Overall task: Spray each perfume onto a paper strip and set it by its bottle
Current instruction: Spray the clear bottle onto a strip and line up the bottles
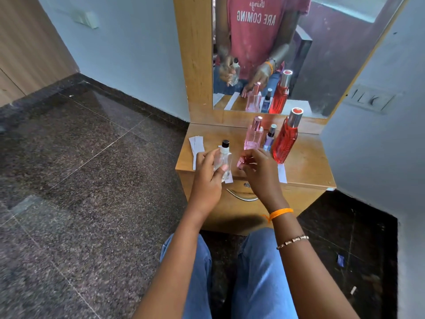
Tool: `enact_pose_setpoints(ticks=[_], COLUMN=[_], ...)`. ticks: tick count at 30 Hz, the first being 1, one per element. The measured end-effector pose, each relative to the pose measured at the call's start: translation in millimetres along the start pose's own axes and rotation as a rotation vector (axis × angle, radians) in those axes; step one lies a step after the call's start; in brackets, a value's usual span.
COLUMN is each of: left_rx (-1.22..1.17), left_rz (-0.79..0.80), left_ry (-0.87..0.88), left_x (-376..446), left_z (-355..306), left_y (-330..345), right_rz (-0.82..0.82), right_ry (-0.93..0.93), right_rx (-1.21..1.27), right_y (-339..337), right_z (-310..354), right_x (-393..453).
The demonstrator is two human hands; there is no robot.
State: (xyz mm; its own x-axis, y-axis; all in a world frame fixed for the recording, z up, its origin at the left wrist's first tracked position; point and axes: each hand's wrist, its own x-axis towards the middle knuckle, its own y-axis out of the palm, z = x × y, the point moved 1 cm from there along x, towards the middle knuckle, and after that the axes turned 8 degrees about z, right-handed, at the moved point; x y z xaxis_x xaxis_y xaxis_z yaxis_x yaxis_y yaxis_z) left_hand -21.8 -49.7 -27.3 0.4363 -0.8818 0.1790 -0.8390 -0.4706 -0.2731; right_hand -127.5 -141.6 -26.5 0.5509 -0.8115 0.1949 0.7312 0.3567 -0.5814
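My left hand (207,178) holds a clear square perfume bottle (224,161) with a black cap, just above the front edge of the wooden dresser top (308,162). A white paper strip (228,180) lies under this bottle. My right hand (258,171) hovers right beside the bottle with curled fingers; a small pinkish shape shows at the fingertips, and I cannot tell what it is. Behind stand a pink bottle (253,137), a small blue bottle (269,140) and a tall red bottle (285,141). Another strip (282,172) lies in front of the red bottle.
A small stack of spare paper strips (197,145) lies at the dresser's left edge. A mirror (322,65) rises behind the bottles. A drawer with a metal handle (241,197) is below the top. Dark stone floor spreads to the left; my knees are near the dresser.
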Motion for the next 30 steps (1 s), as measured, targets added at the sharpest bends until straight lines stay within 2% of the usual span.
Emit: enact_pose_setpoints(ticks=[6,9,11,14,17,19,21,23,26,30], left_rx=[-0.048,-0.115,-0.17,-0.224,-0.239,-0.049,0.241,0.426,0.714,0.913], left_rz=[-0.038,-0.034,-0.023,0.025,0.17,0.207,0.161,0.083,0.001,0.073], left_ry=[-0.025,-0.029,-0.032,-0.053,-0.081,-0.085,-0.093,-0.131,-0.187,-0.231], left_x=[2,4,6,11,12,18,31,44,58,63], left_z=[2,2,-2,-8,-11,-11,-9,-8,-3,9], left_y=[-3,-2,-1,0,-1,-6,-8,-6,2,13], right_rz=[-0.015,-0.147,-0.095,0.065,0.05,0.0,-0.046,-0.071,-0.037,0.038], right_ry=[0.019,-0.137,-0.21,-0.188,-0.115,-0.083,-0.053,-0.019,0.001,-0.006], right_rx=[-0.054,-0.03,0.085,0.25,0.327,0.35,0.356,0.365,0.38,0.384], right_y=[9,6,7,12,10,8,6,5,2,1], right_z=[-2,9,16,21,18,12,6,0,-4,-3], right_x=[-2,-16,-27,-33,-32,-33,-36,-39,-43,-49])
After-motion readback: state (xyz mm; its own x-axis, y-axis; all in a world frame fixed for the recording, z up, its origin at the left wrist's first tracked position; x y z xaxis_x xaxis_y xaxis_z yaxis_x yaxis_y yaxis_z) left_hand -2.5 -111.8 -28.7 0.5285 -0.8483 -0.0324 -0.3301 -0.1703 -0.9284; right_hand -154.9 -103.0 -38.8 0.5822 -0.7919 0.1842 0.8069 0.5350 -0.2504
